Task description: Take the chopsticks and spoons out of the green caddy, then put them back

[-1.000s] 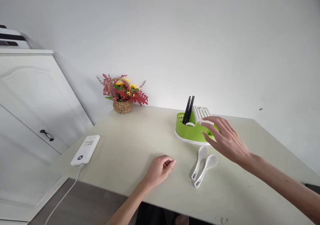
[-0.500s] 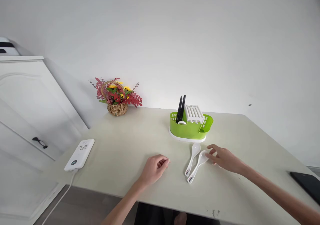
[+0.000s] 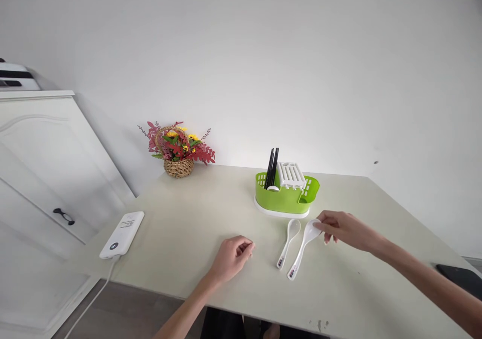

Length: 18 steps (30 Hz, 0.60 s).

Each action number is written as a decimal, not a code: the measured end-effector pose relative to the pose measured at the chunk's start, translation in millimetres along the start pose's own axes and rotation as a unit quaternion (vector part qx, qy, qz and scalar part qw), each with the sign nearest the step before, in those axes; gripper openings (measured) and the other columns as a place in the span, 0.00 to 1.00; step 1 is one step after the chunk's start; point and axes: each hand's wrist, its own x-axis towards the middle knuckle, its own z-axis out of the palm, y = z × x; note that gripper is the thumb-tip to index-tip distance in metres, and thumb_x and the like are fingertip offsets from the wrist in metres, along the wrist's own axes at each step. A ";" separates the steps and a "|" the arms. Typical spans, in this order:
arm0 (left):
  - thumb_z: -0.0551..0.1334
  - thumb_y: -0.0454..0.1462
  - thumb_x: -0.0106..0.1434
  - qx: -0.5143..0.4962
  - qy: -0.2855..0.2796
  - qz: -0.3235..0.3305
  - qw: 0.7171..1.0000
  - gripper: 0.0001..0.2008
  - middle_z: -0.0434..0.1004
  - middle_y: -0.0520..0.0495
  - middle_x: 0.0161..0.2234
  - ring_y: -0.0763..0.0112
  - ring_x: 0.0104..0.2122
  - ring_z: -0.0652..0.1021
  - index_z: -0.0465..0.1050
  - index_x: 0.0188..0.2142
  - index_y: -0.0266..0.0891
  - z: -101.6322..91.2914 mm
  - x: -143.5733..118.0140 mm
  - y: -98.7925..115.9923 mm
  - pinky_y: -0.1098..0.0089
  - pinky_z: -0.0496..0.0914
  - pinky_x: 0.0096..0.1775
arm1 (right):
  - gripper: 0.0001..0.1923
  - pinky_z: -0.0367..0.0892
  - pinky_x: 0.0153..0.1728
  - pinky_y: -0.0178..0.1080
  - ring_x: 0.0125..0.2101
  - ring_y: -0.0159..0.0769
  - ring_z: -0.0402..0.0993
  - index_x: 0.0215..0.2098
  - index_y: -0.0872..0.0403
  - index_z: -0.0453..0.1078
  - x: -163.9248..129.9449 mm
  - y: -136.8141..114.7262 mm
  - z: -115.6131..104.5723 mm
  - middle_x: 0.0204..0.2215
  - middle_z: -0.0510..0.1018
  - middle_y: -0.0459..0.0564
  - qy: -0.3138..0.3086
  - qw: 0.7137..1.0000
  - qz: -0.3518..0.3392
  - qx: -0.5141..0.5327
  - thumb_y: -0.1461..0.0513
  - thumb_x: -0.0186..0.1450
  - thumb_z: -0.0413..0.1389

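Two white spoons with labels on their handles are in front of me. My right hand (image 3: 337, 227) pinches the bowl edge of the right spoon (image 3: 302, 251), whose handle points toward me. To its left, the other spoon (image 3: 288, 243) lies on the table, touched by neither hand. My left hand (image 3: 232, 256) rests on the table left of the spoons, its fingers curled together with nothing visible in them. Behind the spoons stands a green utensil caddy (image 3: 280, 199) with a white slotted top (image 3: 291, 175). Black chopsticks (image 3: 271, 168) stand upright in its left part, beside a white rounded piece.
A wicker basket (image 3: 178, 168) of artificial flowers stands at the back left. A white power bank (image 3: 122, 234) with a cable lies at the left edge. A black phone (image 3: 460, 279) lies at the right. A white cabinet (image 3: 45, 188) stands beyond the table's left side.
My right hand has closed on the right spoon's bowl and shifted the spoon slightly right, away from the other one. My left hand has stayed in place. The view has tilted slightly.
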 end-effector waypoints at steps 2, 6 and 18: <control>0.57 0.46 0.73 0.003 0.002 0.004 1.000 0.17 0.82 0.48 0.31 0.70 0.31 0.80 0.79 0.36 0.40 0.3 -0.2 -1.1 0.74 0.70 0.33 | 0.23 0.70 0.30 0.37 0.31 0.37 0.80 0.38 0.50 0.74 -10.7 -27.5 -17.3 0.31 0.84 0.49 0.033 0.998 -0.038 -0.041 0.41 0.69 0.51; 0.58 0.46 0.73 0.006 0.002 0.008 1.000 0.16 0.82 0.48 0.31 0.70 0.31 0.80 0.79 0.36 0.39 1.0 -0.5 -2.7 0.75 0.69 0.32 | 0.23 0.69 0.28 0.38 0.24 0.36 0.75 0.38 0.48 0.74 -24.9 -84.9 -44.7 0.27 0.83 0.47 0.197 0.972 -0.081 -0.103 0.39 0.68 0.53; 0.57 0.45 0.73 -0.008 0.003 0.013 1.000 0.16 0.82 0.47 0.32 0.70 0.31 0.80 0.79 0.36 0.39 0.1 -3.0 -4.0 0.75 0.70 0.32 | 0.11 0.58 0.28 0.37 0.28 0.39 0.78 0.44 0.48 0.73 35.0 -167.8 -32.0 0.35 0.86 0.47 0.448 0.817 -0.165 -0.323 0.55 0.72 0.51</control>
